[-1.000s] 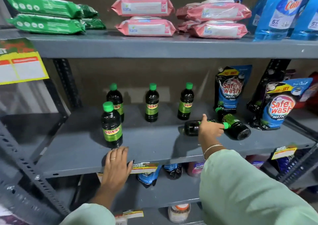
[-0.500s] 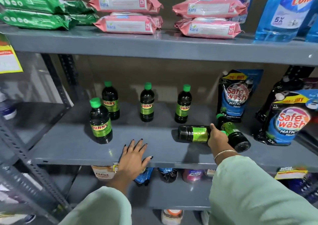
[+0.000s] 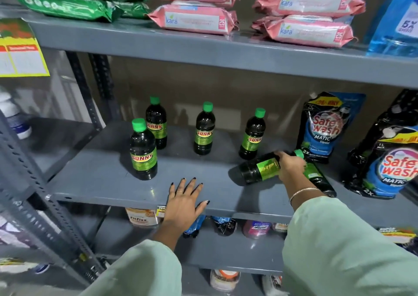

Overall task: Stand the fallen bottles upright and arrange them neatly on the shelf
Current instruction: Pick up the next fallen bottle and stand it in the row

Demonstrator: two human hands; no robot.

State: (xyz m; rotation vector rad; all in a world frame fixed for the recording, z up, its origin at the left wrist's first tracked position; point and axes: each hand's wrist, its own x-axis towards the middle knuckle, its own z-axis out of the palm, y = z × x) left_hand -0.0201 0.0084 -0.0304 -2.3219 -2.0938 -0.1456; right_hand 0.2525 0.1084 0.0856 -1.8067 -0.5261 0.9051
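Several dark bottles with green caps and green SUNNY labels stand upright on the grey middle shelf: one in front at the left, another behind it, one in the middle, one further right. My right hand is shut on the neck of a fallen bottle, whose base points left and whose neck end is tilted up. A second fallen bottle lies behind my wrist, partly hidden. My left hand rests flat with spread fingers on the shelf's front edge.
Safe Wash pouches stand at the back right and front right. The shelf above carries pink wipe packs, green packs and a blue refill pouch. Slotted metal uprights frame the left side.
My right hand has closed on the fallen bottle's neck and lifted that end, so the bottle tilts. My left hand slid right along the shelf's front edge.
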